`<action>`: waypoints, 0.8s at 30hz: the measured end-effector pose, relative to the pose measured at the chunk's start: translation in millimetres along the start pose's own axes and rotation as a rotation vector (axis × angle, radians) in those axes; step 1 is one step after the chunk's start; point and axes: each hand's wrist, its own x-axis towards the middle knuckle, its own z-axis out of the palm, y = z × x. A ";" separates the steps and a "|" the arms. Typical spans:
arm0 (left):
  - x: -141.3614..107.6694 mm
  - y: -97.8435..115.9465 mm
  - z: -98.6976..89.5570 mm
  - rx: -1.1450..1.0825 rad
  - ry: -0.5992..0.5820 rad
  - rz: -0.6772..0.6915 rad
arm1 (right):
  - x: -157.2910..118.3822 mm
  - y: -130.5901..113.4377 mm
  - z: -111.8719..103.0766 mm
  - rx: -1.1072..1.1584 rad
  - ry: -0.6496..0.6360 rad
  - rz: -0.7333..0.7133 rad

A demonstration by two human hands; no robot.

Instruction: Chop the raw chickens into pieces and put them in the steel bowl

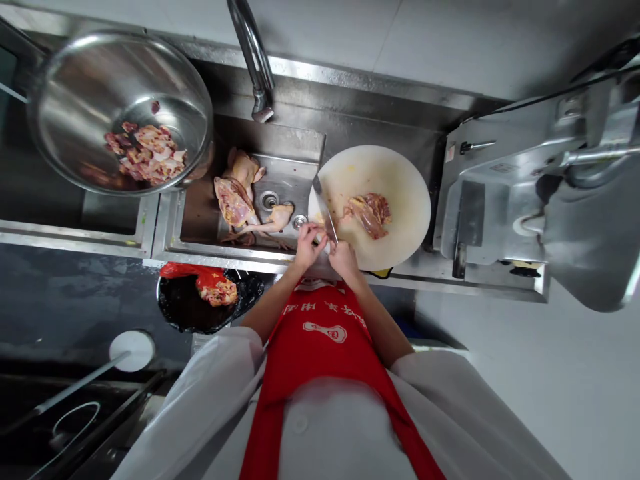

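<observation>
My right hand point(344, 259) is closed around the handle of a knife point(326, 210), at the near-left edge of a round white cutting board point(405, 233). The blade points away from me and slightly left over the board. Close beside it, my left hand point(310, 245) is pinched by the blade near the handle; something small and pale shows at its fingertips, too small to name. A piece of raw chicken point(369, 215), dark red with yellowish skin, lies on the middle of the board, apart from both hands.
Left of the board, raw chicken parts point(239, 190) lie in a steel sink point(295, 143) under a faucet point(257, 73). A large steel pot point(75, 100) holds cut meat. A cleaver point(470, 220) rests on the metal machine point(525, 180) at right. Below stands a black-lined bin point(180, 310).
</observation>
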 end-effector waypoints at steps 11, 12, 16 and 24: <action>7.4 -5.0 7.7 0.061 -0.147 0.129 | 58.3 6.9 -19.5 0.109 0.124 -0.040; 8.6 -1.9 11.1 0.067 -0.141 0.133 | 58.7 12.4 -28.9 0.106 0.178 -0.042; 20.7 25.4 36.3 0.085 -0.246 0.217 | 35.3 65.1 -63.0 0.138 0.389 0.045; 106.6 75.4 86.6 0.314 -0.615 0.436 | -36.5 168.7 -74.4 0.375 0.599 0.312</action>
